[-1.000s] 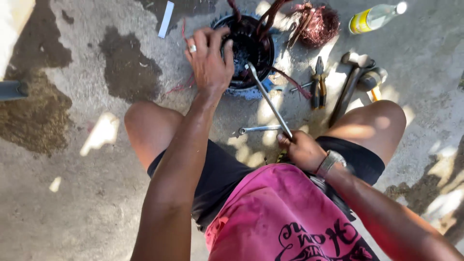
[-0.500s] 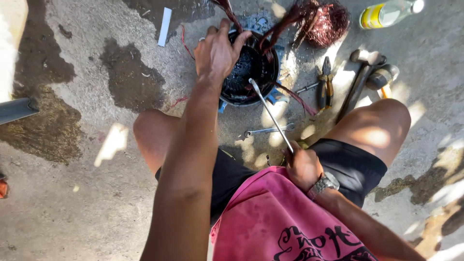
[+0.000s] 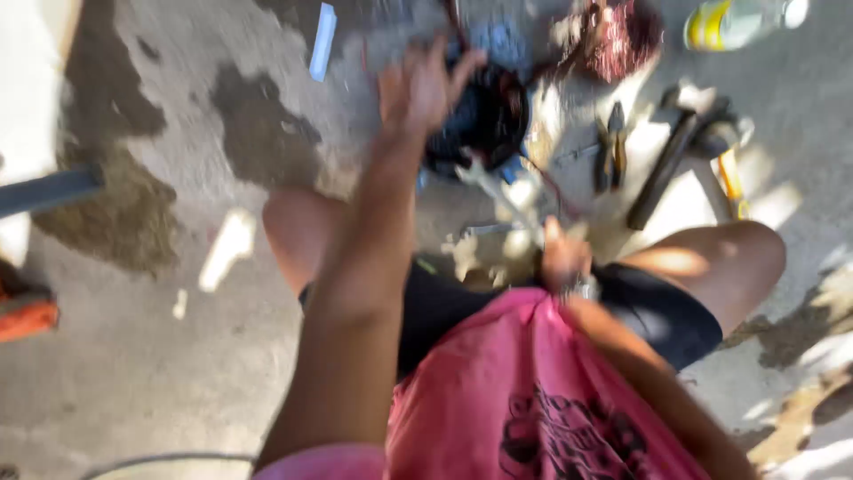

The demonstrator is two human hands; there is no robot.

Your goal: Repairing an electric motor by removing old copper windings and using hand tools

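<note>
The picture is blurred by motion. I sit on a concrete floor with a round black motor part between my knees. My left hand hovers over its left rim with fingers spread, holding nothing. My right hand, near my lap, grips the handle of a long thin metal tool whose tip reaches up to the black part's lower edge. A tangle of reddish copper wire lies just beyond the part.
Pliers, a hammer and a yellow-handled tool lie on the floor at right. A yellow-capped bottle is at the top right, a small white strip at the top, an orange object at the left edge.
My left hand has lifted off the black part and opened its fingers. The camera has swung, shifting the scene. My right hand still grips the thin tool.
</note>
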